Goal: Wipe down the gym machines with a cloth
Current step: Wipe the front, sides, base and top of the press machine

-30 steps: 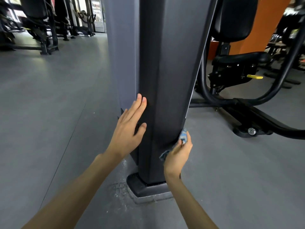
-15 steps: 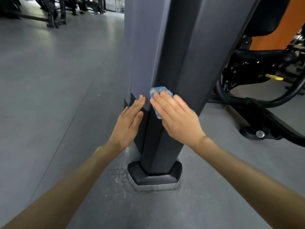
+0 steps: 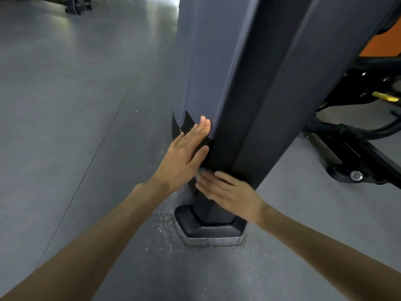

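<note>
The gym machine's tall dark grey column [image 3: 249, 94] fills the middle of the view and stands on a black foot [image 3: 212, 230]. My left hand [image 3: 184, 157] lies flat against the column's left face, fingers straight and pointing up. Just below it, my right hand [image 3: 230, 194] presses flat on the column's lower front, a little above the foot. The blue cloth is almost wholly hidden under that palm; only a small greyish edge of the cloth [image 3: 203, 170] shows by the fingertips.
A black machine frame with a round bolt [image 3: 355, 175] runs along the floor at the right, with a yellow lever [image 3: 386, 97] above it and an orange wall [image 3: 379, 46] behind. More machines [image 3: 76, 5] stand far off at the top left. The floor is grey.
My right hand has slid down the column with the cloth, from level with the left hand to just above the foot. The left hand stays in place.
</note>
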`<state>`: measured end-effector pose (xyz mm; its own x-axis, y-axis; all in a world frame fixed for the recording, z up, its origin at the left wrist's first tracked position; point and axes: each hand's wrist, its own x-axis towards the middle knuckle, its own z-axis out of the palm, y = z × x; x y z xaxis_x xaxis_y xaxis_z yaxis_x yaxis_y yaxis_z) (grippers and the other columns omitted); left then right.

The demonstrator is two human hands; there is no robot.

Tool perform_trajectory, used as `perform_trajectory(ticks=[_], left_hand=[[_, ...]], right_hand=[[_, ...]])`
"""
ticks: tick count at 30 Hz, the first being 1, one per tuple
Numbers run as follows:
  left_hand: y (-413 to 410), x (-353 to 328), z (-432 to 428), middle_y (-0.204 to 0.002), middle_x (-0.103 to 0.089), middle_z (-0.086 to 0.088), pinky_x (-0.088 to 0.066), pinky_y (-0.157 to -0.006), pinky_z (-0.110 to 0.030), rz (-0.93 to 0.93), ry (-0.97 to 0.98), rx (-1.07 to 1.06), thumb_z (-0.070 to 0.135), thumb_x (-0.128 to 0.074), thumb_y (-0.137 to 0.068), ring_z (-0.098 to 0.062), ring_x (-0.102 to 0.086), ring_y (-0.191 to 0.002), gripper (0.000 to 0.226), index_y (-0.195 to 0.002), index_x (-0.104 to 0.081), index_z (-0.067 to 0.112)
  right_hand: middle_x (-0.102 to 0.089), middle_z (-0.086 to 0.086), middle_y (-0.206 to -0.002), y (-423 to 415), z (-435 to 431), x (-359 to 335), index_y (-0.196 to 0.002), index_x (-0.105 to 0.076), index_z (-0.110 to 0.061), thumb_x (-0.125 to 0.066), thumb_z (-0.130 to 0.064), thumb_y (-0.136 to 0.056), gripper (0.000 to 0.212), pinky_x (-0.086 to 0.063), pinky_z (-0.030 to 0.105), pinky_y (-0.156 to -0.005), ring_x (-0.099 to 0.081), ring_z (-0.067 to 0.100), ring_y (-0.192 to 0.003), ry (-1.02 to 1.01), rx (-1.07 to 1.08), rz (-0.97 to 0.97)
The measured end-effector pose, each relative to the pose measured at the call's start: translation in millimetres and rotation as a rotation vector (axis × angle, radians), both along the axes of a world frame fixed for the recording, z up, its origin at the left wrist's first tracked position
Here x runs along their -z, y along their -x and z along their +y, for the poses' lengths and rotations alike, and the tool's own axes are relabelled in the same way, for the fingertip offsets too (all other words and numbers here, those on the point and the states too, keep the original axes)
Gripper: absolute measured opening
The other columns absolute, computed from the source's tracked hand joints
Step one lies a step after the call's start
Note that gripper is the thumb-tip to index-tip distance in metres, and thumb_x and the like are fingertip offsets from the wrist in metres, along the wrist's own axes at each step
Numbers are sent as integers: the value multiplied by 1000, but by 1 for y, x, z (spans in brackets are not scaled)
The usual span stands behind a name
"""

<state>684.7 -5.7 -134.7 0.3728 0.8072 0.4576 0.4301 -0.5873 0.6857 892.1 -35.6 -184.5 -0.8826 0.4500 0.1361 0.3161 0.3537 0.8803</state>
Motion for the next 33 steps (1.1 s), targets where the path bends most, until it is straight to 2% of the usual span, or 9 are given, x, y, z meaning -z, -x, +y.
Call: perform_trajectory(ticks=[3,7,10,14,16,18,23,26,33], left_hand=[[-3,0,0,-160,-16,15,-10,-122,-33,-44,2,-20,43,-29,-99,-2,-14,-148,57,-153,-20,27],[-7,-3,-6,-159,-21,12,-10,-121,-30,-81,9,-64,32,-32,-100,-4,-18,-148,55,-153,-27,21],[-11,-5,-11,-161,-17,12,-8,-121,-28,-73,29,-81,33,-28,-99,1,-14,-146,56,-154,-22,21],[-15,-3,-25,-161,-13,14,-11,-123,-36,-57,-53,-89,36,-21,-103,0,-10,-148,54,-155,-19,21],[-17,2,-34,-161,-14,12,-15,-122,-39,14,-140,-41,33,-21,-104,-2,-12,-149,52,-155,-19,20],[-17,8,-40,-162,-15,10,-15,-122,-39,60,-182,7,31,-22,-105,-3,-13,-149,52,-155,-19,19],[-21,18,-48,-162,-9,12,-3,-121,-22,76,-120,27,39,-21,-104,1,-9,-148,54,-155,-16,22],[-23,18,-48,-162,-7,15,-9,-123,-30,56,-91,30,41,-23,-103,2,-10,-148,55,-154,-12,24],[-37,22,-54,-163,-6,14,-17,-123,-44,-59,-18,-7,32,-31,-102,3,-9,-147,56,-155,-12,22]], right_hand=[[-54,1,-141,-5,5,-67,-139,-49,-14,-33,-14,-106,37,-13,35,-118,-42,16,-134,-179,-122,291],[-37,-2,-151,-21,6,-97,-149,-32,-16,-38,1,-101,51,-9,31,-120,-21,14,-146,-242,-133,515],[-31,0,-152,-34,2,-51,-152,-25,-15,-37,1,-101,55,-5,33,-122,-8,16,-149,-110,-100,346],[-39,-1,-153,-45,-21,4,-146,-40,-11,-62,10,-80,73,0,31,-122,-25,13,-145,193,-46,1],[-42,-3,-151,-48,-23,-1,-146,-40,-12,-47,11,-90,60,2,32,-122,-37,10,-140,185,-93,-23],[-41,-3,-151,-54,-20,-25,-147,-36,-13,-28,8,-100,52,-8,34,-123,-39,11,-139,123,-96,92],[-44,4,-149,-58,-24,-85,-142,-44,-9,-42,3,-101,43,-25,38,-119,-37,19,-139,41,-130,754],[-51,2,-138,-41,-16,-67,-135,-49,-8,-58,3,-95,43,-36,43,-111,-45,22,-131,44,-219,1111],[-45,1,-132,-47,-31,30,-132,-46,-13,-51,-9,-93,40,-27,32,-106,-46,22,-119,138,-93,898]])
